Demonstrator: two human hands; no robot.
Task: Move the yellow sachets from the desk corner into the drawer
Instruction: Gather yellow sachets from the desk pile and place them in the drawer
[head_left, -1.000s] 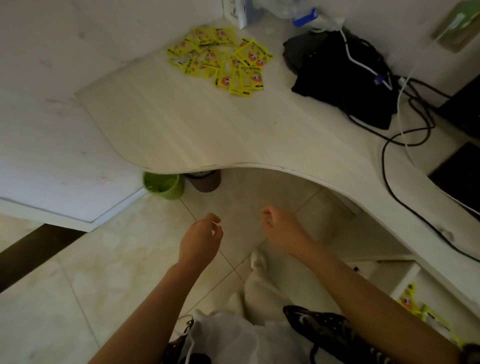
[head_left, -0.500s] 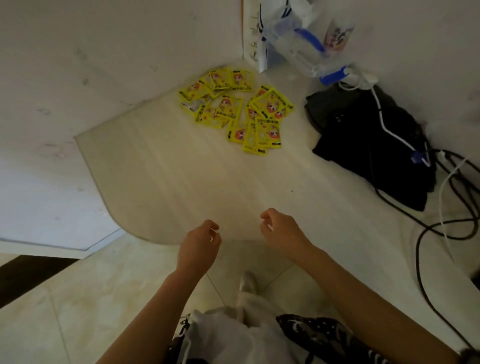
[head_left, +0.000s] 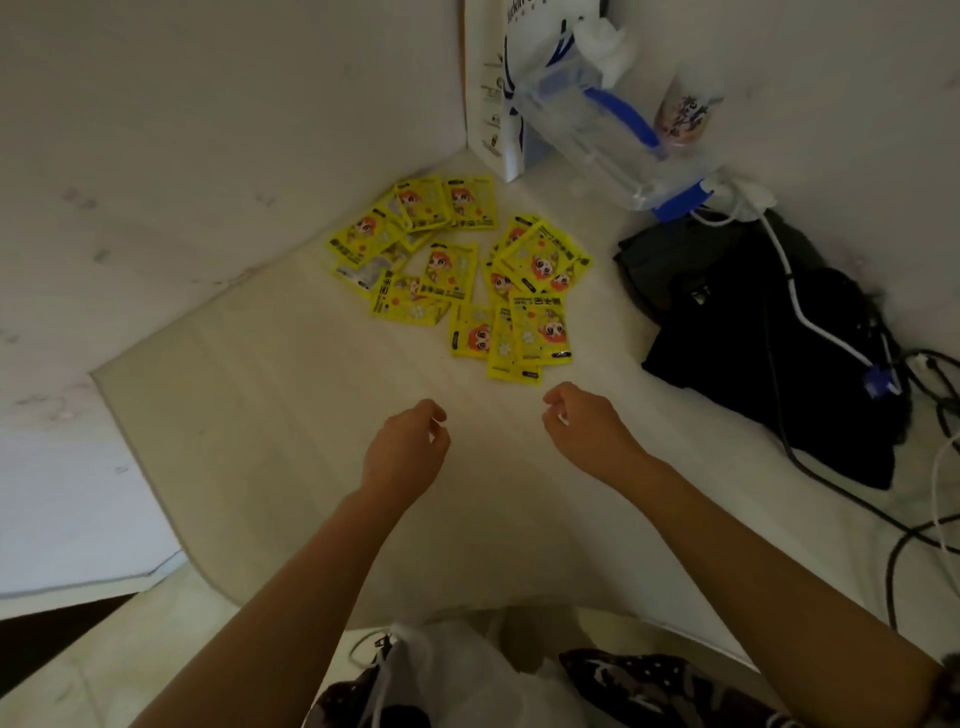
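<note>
Desk (head_left: 270, 415) first: a pale curved top runs into the corner where two white walls meet, and it fills most of what I can see from here. On its right side sits a black bag (head_left: 769, 353) with white and dark cables (head_left: 810, 322) trailing over it, and behind that, against the wall, a clear plastic jug (head_left: 597, 130) with a blue handle lies tilted beside a tall white carton (head_left: 488, 104).

The yellow sachets (head_left: 457, 270) are scattered flat in a loose, overlapping fan in the desk corner, none of them lifted yet. The spread runs roughly left to right, with its nearest packets at the right end, reaching down toward the person.

Both bare hands hover over open desk, short of the pile. The right hand (head_left: 587, 426) has its fingers loosely curled and holds nothing; its fingertips sit just below the nearest sachets. The left hand (head_left: 405, 447) is likewise relaxed and empty, and lies farther from the packets, which are up and slightly to its right.

I'd judge the right hand the closer one, so a short reach straight ahead should meet the near-right packets first. The drawer is not in sight.
</note>
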